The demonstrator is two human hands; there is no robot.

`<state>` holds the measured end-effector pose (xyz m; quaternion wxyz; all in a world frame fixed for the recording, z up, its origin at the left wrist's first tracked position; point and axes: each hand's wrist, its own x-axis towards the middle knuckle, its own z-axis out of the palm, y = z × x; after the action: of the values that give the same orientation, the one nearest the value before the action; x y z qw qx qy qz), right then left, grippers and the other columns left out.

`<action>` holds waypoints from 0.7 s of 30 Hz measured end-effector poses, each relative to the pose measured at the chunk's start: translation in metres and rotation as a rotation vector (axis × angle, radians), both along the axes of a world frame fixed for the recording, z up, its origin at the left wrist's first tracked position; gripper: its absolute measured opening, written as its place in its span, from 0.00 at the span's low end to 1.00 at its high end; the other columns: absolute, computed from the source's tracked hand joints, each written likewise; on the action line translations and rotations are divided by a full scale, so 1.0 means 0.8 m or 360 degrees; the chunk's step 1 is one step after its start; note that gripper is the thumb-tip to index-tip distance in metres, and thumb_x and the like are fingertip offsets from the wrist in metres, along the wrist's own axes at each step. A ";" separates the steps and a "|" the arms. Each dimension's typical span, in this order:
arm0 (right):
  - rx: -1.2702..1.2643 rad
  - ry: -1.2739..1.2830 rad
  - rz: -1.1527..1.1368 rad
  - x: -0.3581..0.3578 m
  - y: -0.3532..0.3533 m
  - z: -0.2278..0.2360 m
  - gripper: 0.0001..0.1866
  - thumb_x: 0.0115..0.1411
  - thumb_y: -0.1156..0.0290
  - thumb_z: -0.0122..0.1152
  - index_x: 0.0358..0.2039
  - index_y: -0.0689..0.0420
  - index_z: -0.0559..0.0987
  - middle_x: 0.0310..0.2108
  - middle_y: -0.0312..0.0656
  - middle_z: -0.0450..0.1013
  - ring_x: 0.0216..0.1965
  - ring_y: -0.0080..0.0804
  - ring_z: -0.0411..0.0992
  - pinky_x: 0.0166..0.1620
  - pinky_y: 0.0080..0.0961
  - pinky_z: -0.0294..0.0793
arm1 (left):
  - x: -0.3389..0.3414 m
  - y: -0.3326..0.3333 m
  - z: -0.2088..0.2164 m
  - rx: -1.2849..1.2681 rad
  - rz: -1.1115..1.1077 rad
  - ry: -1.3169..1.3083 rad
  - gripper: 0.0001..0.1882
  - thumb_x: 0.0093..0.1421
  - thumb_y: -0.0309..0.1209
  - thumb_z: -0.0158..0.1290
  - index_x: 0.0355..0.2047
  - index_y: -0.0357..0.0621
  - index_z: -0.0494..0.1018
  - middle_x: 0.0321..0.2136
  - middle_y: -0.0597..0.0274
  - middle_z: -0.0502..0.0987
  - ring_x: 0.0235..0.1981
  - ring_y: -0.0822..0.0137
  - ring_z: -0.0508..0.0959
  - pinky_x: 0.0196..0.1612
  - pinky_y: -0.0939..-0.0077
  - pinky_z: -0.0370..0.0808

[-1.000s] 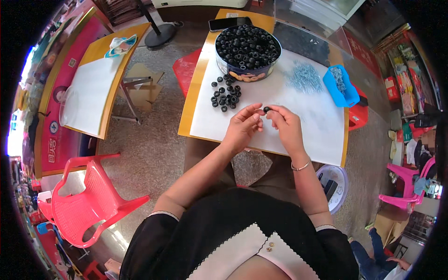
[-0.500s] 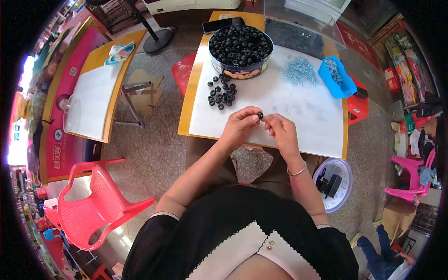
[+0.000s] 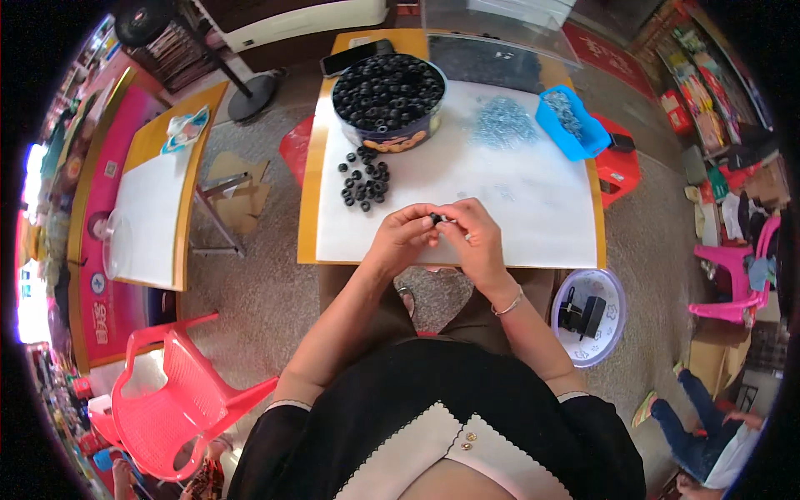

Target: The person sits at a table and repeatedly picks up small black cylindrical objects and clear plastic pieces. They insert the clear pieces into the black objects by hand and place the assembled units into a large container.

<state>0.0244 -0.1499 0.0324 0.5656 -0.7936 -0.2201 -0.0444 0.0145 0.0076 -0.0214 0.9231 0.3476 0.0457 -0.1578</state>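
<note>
Fingers [image 3: 427, 223] of both hands stay pinched on one small black ring [image 3: 436, 218], unchanged.
Left hand [image 3: 400, 242] and right hand [image 3: 475, 242] remain together above the surface [image 3: 533, 208]; loose rings [image 3: 364, 180] unmoved.

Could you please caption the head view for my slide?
Both hands, left hand and right hand, pinch a small black ring above the white-covered table.

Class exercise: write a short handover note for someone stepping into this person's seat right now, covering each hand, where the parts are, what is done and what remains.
Left hand and right hand: together at the near table edge, fingers pinching one small black ring between them.
Parts: round tin of black rings at the far left; loose pile of black rings beside it; heap of small metal pieces on the white sheet; blue tray at the far right.
Done: cannot tell; no finished pile is clear.
Left: the tin looks full, so most rings seem unhandled.
</note>
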 end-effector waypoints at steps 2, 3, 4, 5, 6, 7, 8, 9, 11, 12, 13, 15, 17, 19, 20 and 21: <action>-0.0055 -0.0110 -0.0073 -0.002 -0.011 -0.007 0.11 0.54 0.78 0.56 0.39 0.58 0.77 0.32 0.42 0.69 0.29 0.30 0.71 0.33 0.23 0.71 | 0.002 0.000 -0.005 -0.0057 0.0024 -0.0057 0.12 0.57 0.24 0.52 0.42 0.34 0.71 0.32 0.59 0.75 0.29 0.71 0.74 0.34 0.78 0.72; -0.0075 -0.0083 -0.0163 -0.001 -0.020 -0.009 0.10 0.53 0.78 0.56 0.38 0.58 0.77 0.32 0.42 0.70 0.29 0.31 0.71 0.33 0.23 0.71 | 0.002 0.000 -0.006 -0.0084 0.0045 -0.0081 0.12 0.57 0.24 0.52 0.42 0.34 0.71 0.32 0.59 0.75 0.29 0.71 0.74 0.33 0.78 0.72; -0.0095 -0.0056 -0.0251 -0.001 -0.034 -0.011 0.10 0.53 0.78 0.56 0.38 0.59 0.77 0.31 0.42 0.70 0.29 0.31 0.71 0.33 0.23 0.71 | 0.002 0.000 -0.006 -0.0094 0.0076 -0.0048 0.12 0.57 0.24 0.52 0.41 0.34 0.72 0.32 0.59 0.75 0.29 0.70 0.73 0.33 0.78 0.71; -0.0114 -0.0028 -0.0337 0.000 -0.050 -0.015 0.09 0.53 0.78 0.56 0.37 0.59 0.77 0.31 0.43 0.70 0.28 0.32 0.71 0.33 0.23 0.71 | 0.002 -0.001 -0.006 -0.0096 0.0093 -0.0033 0.12 0.57 0.24 0.52 0.41 0.34 0.72 0.31 0.59 0.75 0.29 0.70 0.73 0.33 0.78 0.71; -0.0142 -0.0043 -0.0495 0.005 -0.069 -0.024 0.07 0.53 0.78 0.56 0.35 0.60 0.76 0.30 0.43 0.70 0.28 0.33 0.70 0.32 0.24 0.70 | 0.003 -0.003 -0.001 -0.0098 0.0106 -0.0019 0.11 0.57 0.24 0.52 0.41 0.34 0.72 0.31 0.59 0.75 0.29 0.70 0.73 0.33 0.78 0.71; -0.0307 -0.0164 -0.0637 0.014 -0.089 -0.033 0.06 0.54 0.77 0.56 0.34 0.60 0.76 0.29 0.42 0.70 0.27 0.32 0.70 0.31 0.25 0.70 | 0.002 -0.004 0.002 -0.0100 0.0129 -0.0005 0.11 0.57 0.24 0.52 0.41 0.34 0.72 0.31 0.59 0.75 0.29 0.70 0.73 0.33 0.78 0.71; -0.0380 -0.0173 -0.0716 0.021 -0.108 -0.037 0.06 0.53 0.78 0.56 0.33 0.60 0.77 0.29 0.42 0.70 0.27 0.31 0.69 0.32 0.24 0.69 | 0.003 -0.005 0.000 -0.0073 0.0139 -0.0007 0.11 0.57 0.24 0.51 0.41 0.35 0.72 0.31 0.59 0.75 0.29 0.70 0.73 0.34 0.77 0.71; -0.0450 -0.0182 -0.0794 0.027 -0.119 -0.039 0.06 0.53 0.79 0.56 0.33 0.61 0.77 0.29 0.42 0.70 0.27 0.30 0.69 0.32 0.22 0.68 | 0.003 -0.005 -0.001 -0.0080 0.0139 -0.0018 0.11 0.58 0.24 0.51 0.41 0.35 0.72 0.31 0.59 0.75 0.29 0.70 0.73 0.34 0.77 0.71; -0.0491 -0.0194 -0.0809 0.039 -0.125 -0.043 0.06 0.53 0.76 0.57 0.32 0.59 0.76 0.29 0.42 0.70 0.28 0.35 0.70 0.32 0.27 0.69 | 0.004 -0.007 -0.003 -0.0095 0.0144 -0.0043 0.11 0.58 0.24 0.51 0.42 0.35 0.72 0.32 0.59 0.75 0.29 0.70 0.73 0.34 0.77 0.71; -0.0505 -0.0202 -0.0807 0.045 -0.125 -0.044 0.05 0.53 0.75 0.57 0.32 0.59 0.76 0.29 0.43 0.70 0.29 0.37 0.70 0.33 0.29 0.70 | 0.004 -0.006 -0.004 -0.0104 0.0135 -0.0060 0.11 0.58 0.24 0.51 0.41 0.35 0.72 0.32 0.59 0.75 0.30 0.70 0.73 0.34 0.77 0.71; -0.0579 -0.0227 -0.0805 0.049 -0.121 -0.044 0.05 0.53 0.74 0.58 0.31 0.59 0.76 0.29 0.42 0.71 0.29 0.37 0.70 0.33 0.30 0.70 | 0.005 -0.005 -0.007 -0.0113 0.0127 -0.0077 0.11 0.58 0.25 0.51 0.41 0.35 0.72 0.32 0.59 0.75 0.30 0.70 0.73 0.35 0.77 0.71; -0.0725 -0.0276 -0.0799 0.055 -0.112 -0.044 0.05 0.52 0.73 0.58 0.31 0.59 0.76 0.29 0.42 0.71 0.29 0.37 0.71 0.34 0.31 0.70 | 0.004 -0.003 -0.007 -0.0086 0.0106 -0.0088 0.11 0.58 0.26 0.52 0.41 0.36 0.72 0.32 0.60 0.74 0.31 0.70 0.72 0.35 0.77 0.70; -0.0788 -0.0243 -0.0818 0.060 -0.109 -0.050 0.06 0.52 0.72 0.58 0.30 0.59 0.76 0.30 0.42 0.71 0.30 0.38 0.71 0.35 0.32 0.70 | 0.003 -0.002 -0.004 -0.0013 0.0078 -0.0073 0.12 0.57 0.27 0.52 0.42 0.37 0.71 0.34 0.61 0.73 0.31 0.71 0.71 0.34 0.79 0.70; -0.0733 -0.0211 -0.0831 0.062 -0.108 -0.057 0.06 0.53 0.71 0.57 0.30 0.59 0.76 0.30 0.41 0.72 0.29 0.36 0.71 0.35 0.30 0.71 | 0.003 -0.003 -0.002 -0.0010 0.0085 -0.0065 0.12 0.58 0.27 0.52 0.42 0.38 0.71 0.34 0.61 0.73 0.31 0.71 0.71 0.34 0.79 0.70; -0.0645 -0.0196 -0.0837 0.063 -0.108 -0.060 0.06 0.53 0.71 0.57 0.30 0.59 0.76 0.29 0.41 0.72 0.28 0.35 0.71 0.34 0.29 0.71 | 0.002 -0.003 0.000 -0.0010 0.0088 -0.0061 0.12 0.58 0.27 0.52 0.42 0.38 0.71 0.34 0.61 0.73 0.31 0.71 0.71 0.35 0.79 0.70; -0.0559 -0.0180 -0.0841 0.062 -0.106 -0.059 0.06 0.53 0.71 0.57 0.31 0.60 0.76 0.28 0.41 0.72 0.27 0.33 0.71 0.34 0.27 0.71 | 0.002 -0.003 0.000 -0.0004 0.0085 -0.0049 0.12 0.58 0.27 0.52 0.42 0.37 0.71 0.34 0.60 0.73 0.31 0.71 0.71 0.35 0.78 0.70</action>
<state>0.0741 -0.2350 -0.0151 0.3757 -0.9050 -0.0417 -0.1950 0.0163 0.0053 -0.0214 0.9280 0.3476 0.0406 -0.1278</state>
